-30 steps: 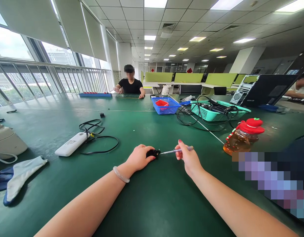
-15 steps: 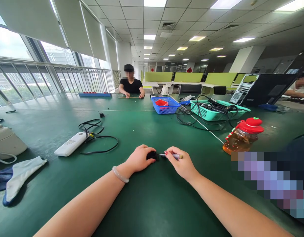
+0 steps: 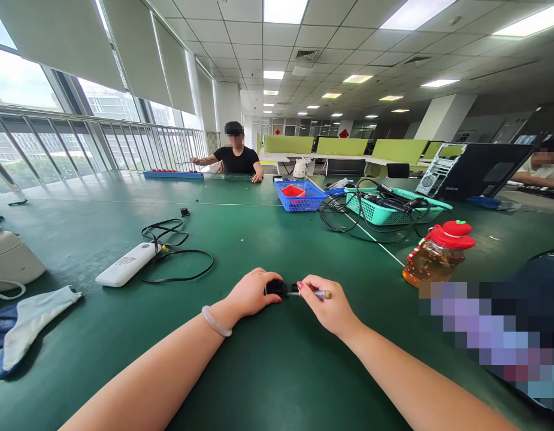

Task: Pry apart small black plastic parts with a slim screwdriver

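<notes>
My left hand [image 3: 253,293] is closed around a small, dark, shiny black object [image 3: 278,288] and steadies it on the green tabletop [image 3: 254,365]. Its exact kind is partly hidden by my fingers. In my right hand [image 3: 328,305] is a slim screwdriver [image 3: 321,294] with a light handle, pinched between thumb and fingers and lying nearly level. The metal tip points left and meets or nearly meets the right side of the black object. A dark bit shows just above the shaft, close to my right fingertips; I cannot tell whether it is separate.
At left lie a white power bank [image 3: 127,263], a black cable [image 3: 178,279] and a glove [image 3: 36,320]. A blue basket [image 3: 301,203], a green basket [image 3: 380,215] of cables and a red-lidded bottle [image 3: 433,260] stand at right. A person [image 3: 236,157] sits opposite.
The screwdriver and my right hand have shifted slightly left and down, bringing the tip closer to the black object. The person opposite has stretched an arm toward the blue strip.
</notes>
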`<state>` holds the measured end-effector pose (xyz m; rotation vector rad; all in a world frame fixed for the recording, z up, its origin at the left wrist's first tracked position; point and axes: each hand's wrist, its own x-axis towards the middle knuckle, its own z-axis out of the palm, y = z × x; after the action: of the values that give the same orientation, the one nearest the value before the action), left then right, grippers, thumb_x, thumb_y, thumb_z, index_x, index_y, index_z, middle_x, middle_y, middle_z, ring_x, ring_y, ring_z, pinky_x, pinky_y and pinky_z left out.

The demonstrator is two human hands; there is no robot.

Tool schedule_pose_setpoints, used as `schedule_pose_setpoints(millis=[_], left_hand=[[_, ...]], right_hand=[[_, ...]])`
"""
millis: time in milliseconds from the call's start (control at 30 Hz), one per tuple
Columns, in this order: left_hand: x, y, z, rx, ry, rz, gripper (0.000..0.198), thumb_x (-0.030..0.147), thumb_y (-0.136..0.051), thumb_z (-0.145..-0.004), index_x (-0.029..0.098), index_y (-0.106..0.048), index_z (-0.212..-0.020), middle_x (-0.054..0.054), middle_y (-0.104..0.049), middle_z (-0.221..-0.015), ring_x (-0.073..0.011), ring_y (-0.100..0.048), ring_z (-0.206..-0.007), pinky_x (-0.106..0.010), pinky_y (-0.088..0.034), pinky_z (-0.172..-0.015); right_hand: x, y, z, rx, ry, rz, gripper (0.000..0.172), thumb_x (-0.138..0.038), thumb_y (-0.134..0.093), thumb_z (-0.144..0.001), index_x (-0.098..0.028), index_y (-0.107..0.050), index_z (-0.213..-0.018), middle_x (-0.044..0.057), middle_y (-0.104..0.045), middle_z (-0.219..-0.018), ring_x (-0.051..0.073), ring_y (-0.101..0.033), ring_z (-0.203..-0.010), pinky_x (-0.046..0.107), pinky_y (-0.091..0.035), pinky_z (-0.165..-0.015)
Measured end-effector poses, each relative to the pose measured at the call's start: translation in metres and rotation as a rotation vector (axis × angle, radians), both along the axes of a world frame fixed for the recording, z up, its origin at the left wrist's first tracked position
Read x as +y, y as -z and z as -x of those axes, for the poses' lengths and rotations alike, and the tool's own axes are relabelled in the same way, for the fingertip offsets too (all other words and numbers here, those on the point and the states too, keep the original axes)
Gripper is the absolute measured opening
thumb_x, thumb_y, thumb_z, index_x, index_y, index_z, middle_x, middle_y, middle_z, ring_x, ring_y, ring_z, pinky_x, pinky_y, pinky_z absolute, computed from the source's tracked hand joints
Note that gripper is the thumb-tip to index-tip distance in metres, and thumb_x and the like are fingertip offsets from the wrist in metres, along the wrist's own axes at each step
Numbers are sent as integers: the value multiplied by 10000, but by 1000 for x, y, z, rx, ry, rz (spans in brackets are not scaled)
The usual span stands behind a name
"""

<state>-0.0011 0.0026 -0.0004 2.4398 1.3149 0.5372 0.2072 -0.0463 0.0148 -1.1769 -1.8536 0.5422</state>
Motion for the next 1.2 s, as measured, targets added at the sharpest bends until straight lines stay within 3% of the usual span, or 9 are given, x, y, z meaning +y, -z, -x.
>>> schedule_pose_setpoints(millis=[200,400,667,867,1200], left_hand=[[0,-2,0,20,9,2,441,401,-734,-768,265,-641,-1177,-52,-678,-997,-230,-620,-948,-332,-494,-868],[1,-1,0,33,13,-5,472,419,-739,-765,244,-635,-1191,-61,-692,-1019,-238,-619,-971,-339,-488,-880],[1,-2,-1,21,24,14,535,477,-781,-704,255,-652,-1173,-53,-697,-994,-236,-624,-938,-328,-492,-835],[1,-2,0,17,27,6,506,463,-761,-726,256,-652,-1174,-50,-701,-1003,-235,-624,-948,-329,-489,-849],[-1,-5,-2,20,31,7,486,370,-774,-706,254,-658,-1163,-42,-708,-983,-233,-631,-931,-323,-496,-837]], right_hand=[[0,0,2,-44,-20,19,389,-447,-448,-923,-210,-532,-626,-39,-436,-519,114,-381,-493,247,-304,-495],[-5,0,2,-101,-14,-129,378,-404,-453,-936,-211,-540,-624,-11,-545,-558,138,-482,-580,249,-371,-563],[-10,-2,6,-159,-131,-89,279,-323,-478,-918,-230,-565,-670,-16,-636,-635,153,-516,-655,262,-409,-644],[-10,-2,5,-183,-218,-198,215,-251,-496,-907,-225,-562,-704,-28,-636,-648,135,-488,-623,282,-390,-689],[-7,-1,5,-257,-273,-128,210,-302,-572,-900,-217,-611,-711,-27,-653,-688,123,-506,-624,306,-383,-730]])
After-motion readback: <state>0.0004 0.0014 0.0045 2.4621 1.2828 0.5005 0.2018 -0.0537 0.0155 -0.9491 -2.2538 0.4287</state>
